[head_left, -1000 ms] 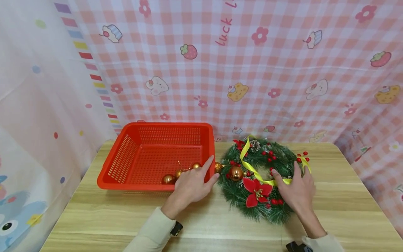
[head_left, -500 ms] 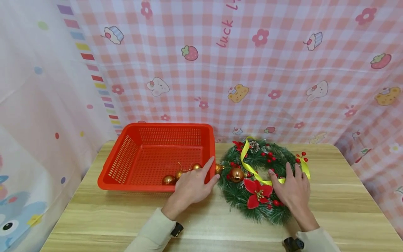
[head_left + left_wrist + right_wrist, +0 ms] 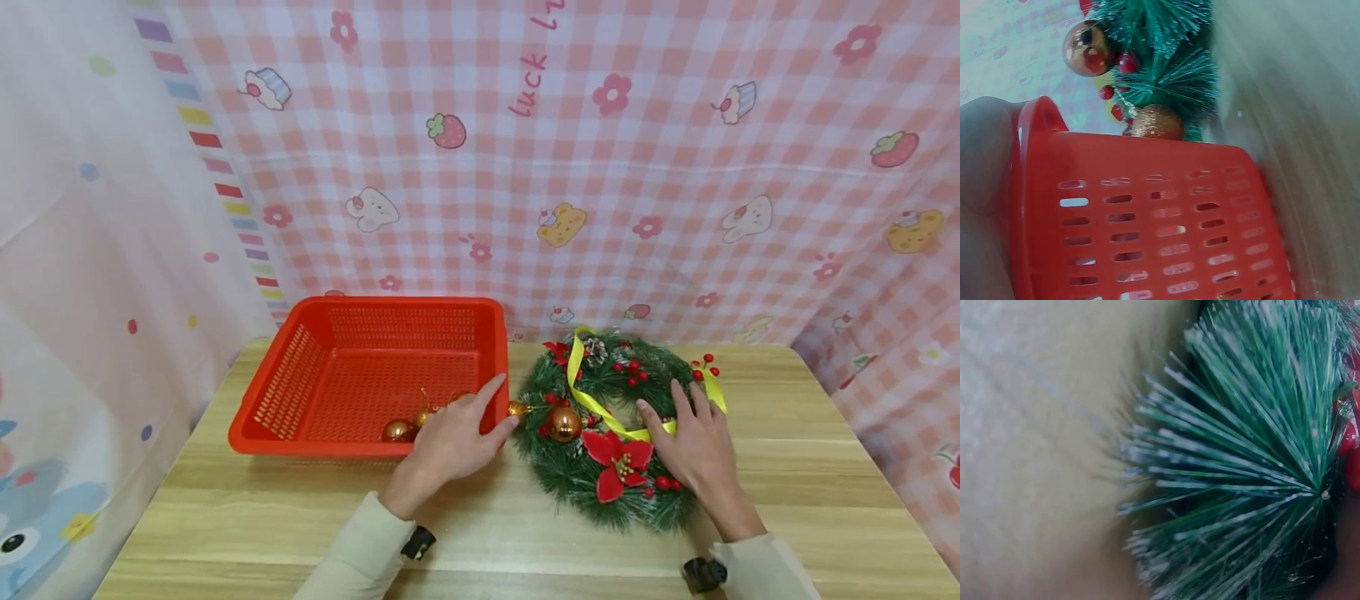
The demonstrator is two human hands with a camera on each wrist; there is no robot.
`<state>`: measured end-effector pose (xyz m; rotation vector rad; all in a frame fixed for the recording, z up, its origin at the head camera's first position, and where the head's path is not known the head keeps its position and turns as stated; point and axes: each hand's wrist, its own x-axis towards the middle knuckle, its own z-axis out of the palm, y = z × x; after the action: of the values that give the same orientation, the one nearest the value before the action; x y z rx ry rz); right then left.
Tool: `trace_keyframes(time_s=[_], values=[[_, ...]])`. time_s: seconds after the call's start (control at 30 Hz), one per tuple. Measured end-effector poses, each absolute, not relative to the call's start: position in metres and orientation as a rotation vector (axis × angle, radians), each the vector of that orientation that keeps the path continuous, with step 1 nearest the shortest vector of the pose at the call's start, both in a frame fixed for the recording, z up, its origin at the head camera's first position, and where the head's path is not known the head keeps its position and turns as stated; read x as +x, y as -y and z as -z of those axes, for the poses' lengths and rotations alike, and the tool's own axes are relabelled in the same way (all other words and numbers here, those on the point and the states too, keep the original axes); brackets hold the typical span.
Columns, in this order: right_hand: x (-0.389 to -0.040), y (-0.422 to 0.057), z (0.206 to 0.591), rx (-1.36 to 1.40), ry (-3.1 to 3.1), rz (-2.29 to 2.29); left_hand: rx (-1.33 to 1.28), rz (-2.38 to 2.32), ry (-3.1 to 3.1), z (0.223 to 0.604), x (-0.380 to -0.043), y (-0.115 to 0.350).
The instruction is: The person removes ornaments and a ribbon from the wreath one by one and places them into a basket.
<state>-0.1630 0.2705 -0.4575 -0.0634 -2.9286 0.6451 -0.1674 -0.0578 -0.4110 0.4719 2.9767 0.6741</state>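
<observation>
A green Christmas wreath (image 3: 547, 475) lies on the table, with a red poinsettia (image 3: 618, 465), red berries, a pine cone and a loose yellow ribbon (image 3: 575, 360) on it. My right hand (image 3: 697, 450) holds its right side, thumb by the centre hole and fingers spread over the needles. A red plastic basket (image 3: 405, 325) stands to the left; my left hand (image 3: 453, 442) grips its near right corner, index finger along the rim and thumb outside. Gold balls (image 3: 398, 431) sit inside, partly hidden behind this hand. On the wreath's left are a shiny gold ball (image 3: 564, 424) and a glittery one (image 3: 1159, 122).
The wooden table (image 3: 285, 517) runs under both things, its far edge against a pink checked curtain (image 3: 495, 183). A white curtain (image 3: 90, 250) hangs at the left. Wreath and basket stand close side by side.
The wreath has turned a little counterclockwise: its top berries and pine cone have shifted left, the poinsettia slightly right. My right hand has moved with it. The left hand has stayed on the basket.
</observation>
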Motion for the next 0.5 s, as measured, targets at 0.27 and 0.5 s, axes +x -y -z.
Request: trace_keyframes(time_s=[0.27,0.5], values=[[-0.163,-0.269,0.456,-0.068,2.956,-0.625,0.47,-0.782,-2.937,0.406,-0.166,0.058],[-0.164,-0.269,0.457,-0.063,2.958,-0.623,0.778,-0.988,-3.043,0.402,-0.163,0.041]])
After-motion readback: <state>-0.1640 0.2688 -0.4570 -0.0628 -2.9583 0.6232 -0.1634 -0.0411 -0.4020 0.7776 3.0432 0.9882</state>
